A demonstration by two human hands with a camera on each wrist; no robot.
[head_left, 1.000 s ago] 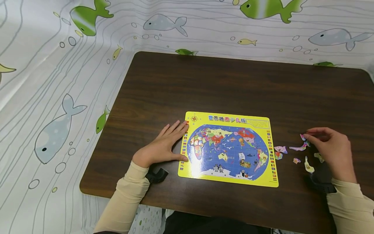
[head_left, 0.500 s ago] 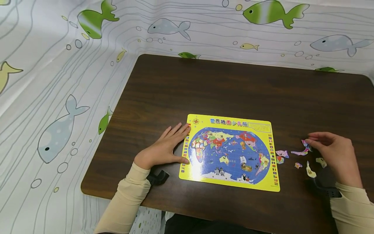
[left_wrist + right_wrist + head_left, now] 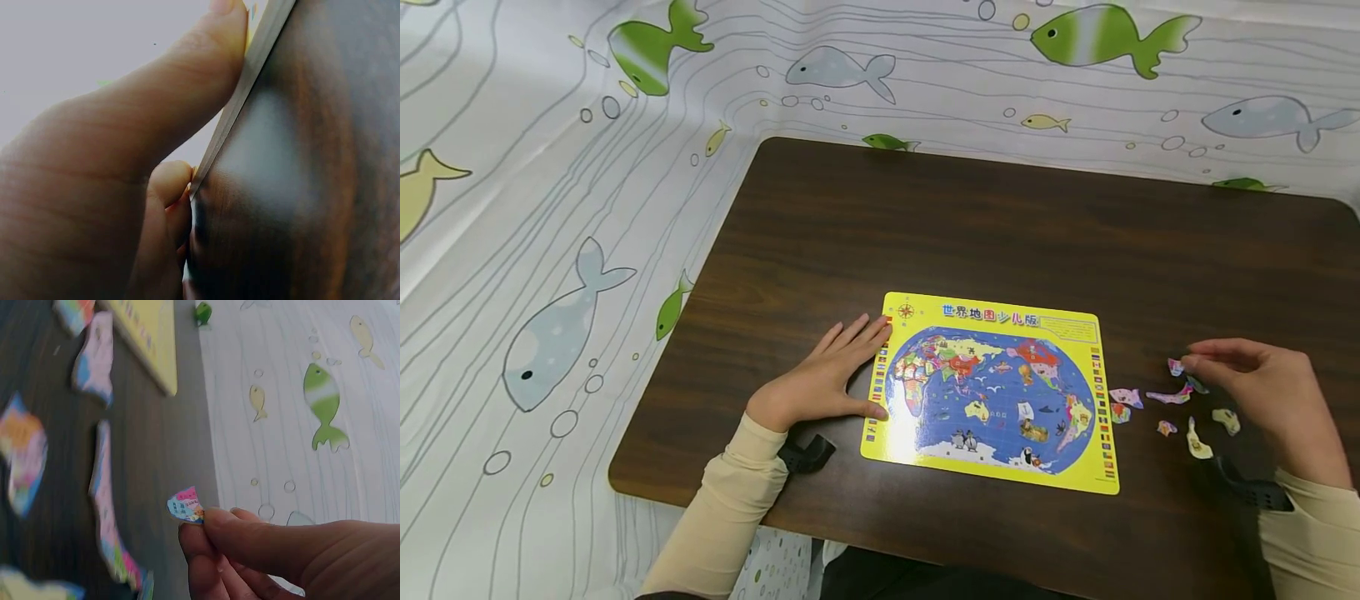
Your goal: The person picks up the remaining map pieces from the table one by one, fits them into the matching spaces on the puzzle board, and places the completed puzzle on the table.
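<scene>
A yellow-bordered world map puzzle board lies flat on the table. My left hand rests at its left edge, fingers spread and straight, with the thumb on the border. Right of the board, my right hand pinches a small pink and blue puzzle piece between thumb and fingertips. Below that hand lie several loose pieces, among them a long thin pink piece, a pale yellow piece and a greenish piece. A pink-white piece sits close by the board's right edge.
The dark wooden table has a white fish-patterned sheet behind it and on its left side. A small orange piece and a red-green piece also lie right of the board.
My right hand has drawn the small pink and blue piece slightly away from the long thin piece, uncovering more of the pieces beneath. The left hand stays at the board; the head view has shifted slightly.
</scene>
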